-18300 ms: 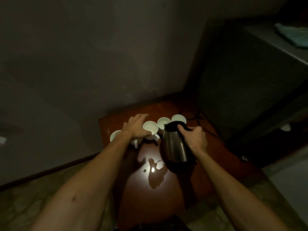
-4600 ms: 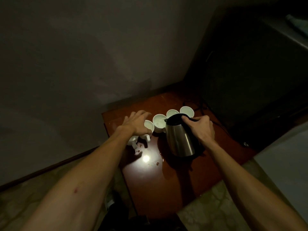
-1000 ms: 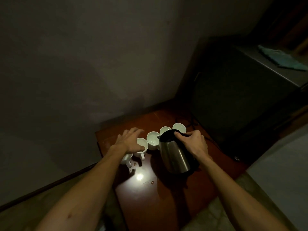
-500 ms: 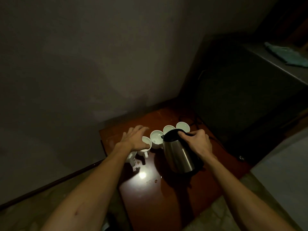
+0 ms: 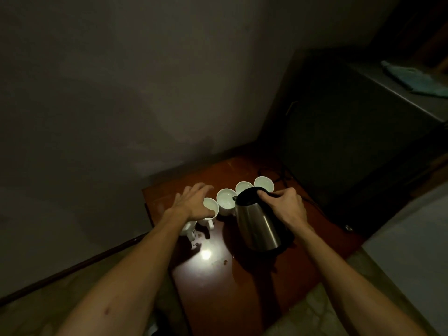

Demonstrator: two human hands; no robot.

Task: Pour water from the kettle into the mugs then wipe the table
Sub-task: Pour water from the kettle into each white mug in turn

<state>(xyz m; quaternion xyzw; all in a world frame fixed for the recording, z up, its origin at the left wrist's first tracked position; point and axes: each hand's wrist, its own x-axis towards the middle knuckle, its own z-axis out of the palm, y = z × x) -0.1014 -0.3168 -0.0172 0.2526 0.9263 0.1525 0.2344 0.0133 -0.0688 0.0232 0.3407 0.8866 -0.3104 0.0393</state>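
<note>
A steel kettle (image 5: 258, 224) with a black top is tilted left, its spout over the third white mug (image 5: 225, 201). My right hand (image 5: 286, 207) grips the kettle's black handle. A row of white mugs runs across the reddish wooden table (image 5: 242, 282). My left hand (image 5: 194, 202) rests over the second mug (image 5: 210, 207), fingers spread on its rim. The leftmost mug (image 5: 189, 227) is mostly hidden under my wrist. Two more mugs (image 5: 244, 186) (image 5: 264, 182) stand behind the kettle. Water drops (image 5: 224, 262) lie on the table.
A dark cabinet (image 5: 351, 132) stands right of the table, with a teal cloth (image 5: 417, 81) on its top. A black cable (image 5: 276, 170) runs along the table's back right. A grey wall is behind. Tiled floor surrounds the table.
The view has shifted slightly. Both hands keep their hold; the kettle stays tilted toward the third mug.
</note>
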